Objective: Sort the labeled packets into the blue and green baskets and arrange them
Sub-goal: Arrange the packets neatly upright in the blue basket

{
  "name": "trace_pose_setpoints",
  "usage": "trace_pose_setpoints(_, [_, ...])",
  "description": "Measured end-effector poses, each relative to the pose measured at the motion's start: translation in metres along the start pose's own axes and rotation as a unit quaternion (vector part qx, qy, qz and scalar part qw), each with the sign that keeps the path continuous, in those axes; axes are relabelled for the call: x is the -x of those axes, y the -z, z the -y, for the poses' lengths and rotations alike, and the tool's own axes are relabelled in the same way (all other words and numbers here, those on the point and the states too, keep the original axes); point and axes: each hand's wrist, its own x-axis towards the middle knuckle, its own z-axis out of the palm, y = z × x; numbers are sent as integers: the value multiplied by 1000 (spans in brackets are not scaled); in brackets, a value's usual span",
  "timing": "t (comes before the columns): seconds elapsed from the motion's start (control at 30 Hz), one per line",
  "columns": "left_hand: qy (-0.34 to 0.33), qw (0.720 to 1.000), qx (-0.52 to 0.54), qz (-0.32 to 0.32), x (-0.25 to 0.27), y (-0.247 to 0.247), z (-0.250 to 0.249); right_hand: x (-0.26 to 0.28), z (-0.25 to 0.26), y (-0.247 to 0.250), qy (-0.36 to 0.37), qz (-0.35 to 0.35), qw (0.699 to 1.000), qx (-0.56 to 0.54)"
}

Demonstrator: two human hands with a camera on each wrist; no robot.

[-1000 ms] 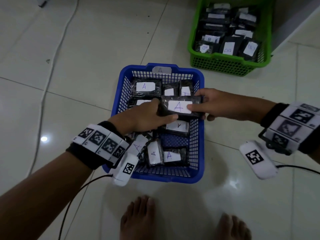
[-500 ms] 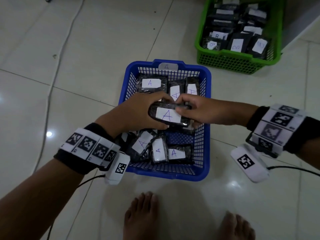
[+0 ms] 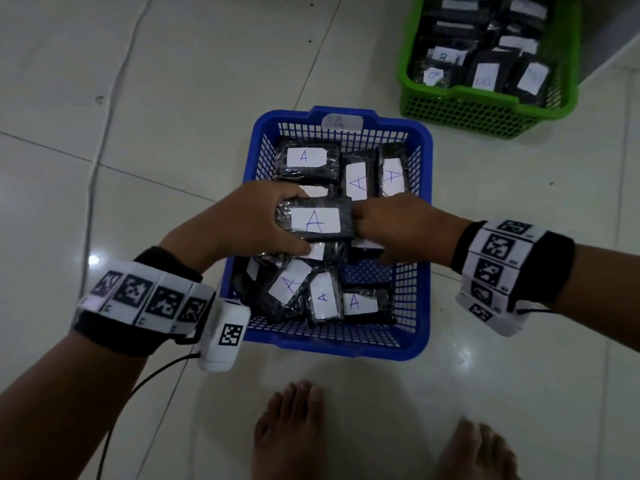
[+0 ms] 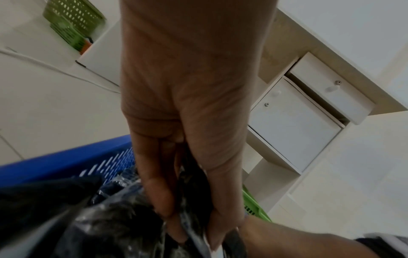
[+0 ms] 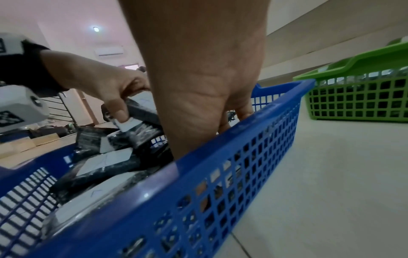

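Other A packets [image 3: 313, 157] crowd the blue basket [image 3: 424, 209] beneath both hands' packet [image 3: 315, 220]

Black "A" packet [image 3: 314, 220] over blue basket [image 3: 423, 237]

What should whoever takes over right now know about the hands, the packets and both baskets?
Left hand: grips the left end of a black plastic-wrapped packet with a white "A" label.
Right hand: at that packet's right end, grip hidden.
The packet sits low over the middle of the blue plastic mesh basket tagged "A".
Done: many A packets inside, far row tidy; the green plastic mesh basket holds labelled packets, one reads "B".
Left: set this packet down, straighten the jumbled near packets.
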Motion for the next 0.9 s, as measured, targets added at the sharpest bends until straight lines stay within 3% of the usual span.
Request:
trace_pose_setpoints(0.1, [-11, 998, 30, 49, 1, -2, -1, 3, -6, 8, -1, 28, 1000, 14])
trace_pose_setpoints(0.2, [-28, 997, 44, 55, -2, -8, -2, 6, -16, 16, -12, 31, 999, -6])
trace_pose_setpoints(0.3, [-3, 994, 75, 73, -6, -11, -4, 9, -39, 21, -37, -23, 997, -58])
trace_pose_setpoints(0.47, [44, 982, 103, 151, -12, -19, -15, 14, -73, 18, -25, -183, 976, -113])
trace_pose_setpoints(0.63, [75, 959, 190, 197, -15, -32, -36, 22, -69, 11, -39, -197, 958, -204])
trace_pose_setpoints(0.77, [60, 968, 187, 157, -17, -43, -41, 31, -64, 8, -51, -196, 954, -222])
trace_pose_setpoints(0.9, [-9, 998, 42, 44, -11, -24, -39, 48, -58, 25, -43, -149, 949, -273])
